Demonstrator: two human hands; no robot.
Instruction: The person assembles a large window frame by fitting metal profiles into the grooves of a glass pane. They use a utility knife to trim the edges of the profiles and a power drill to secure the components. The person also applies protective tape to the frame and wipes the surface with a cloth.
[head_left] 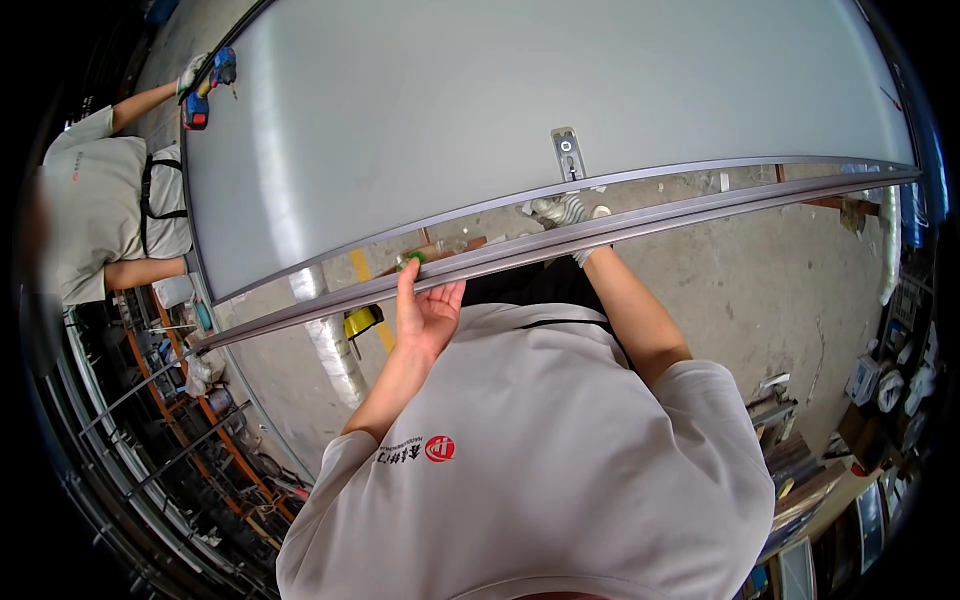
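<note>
Along the far side of the bar [715, 208], a narrow gap is left, bounded by the grey panel [420, 110] and narrowed toward the bar's right end. The bar's near side is obstructed by the left hand [430, 315] and right forearm [640, 312]; nearer than its right half, open floor [740, 290] is seen.

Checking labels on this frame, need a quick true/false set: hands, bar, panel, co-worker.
1. The left hand touches the long metal bar. True.
2. A metal fitting sits on the grey panel. True.
3. The panel is nearer the camera wearer than the bar. False: the bar is nearer.
4. The co-worker has a blue drill close to one gloved hand. True.
5. The co-worker is at the picture's right. False: at its left.
6. Both wearer's hands are fully in view. False: the bar partly covers the right hand.
</note>
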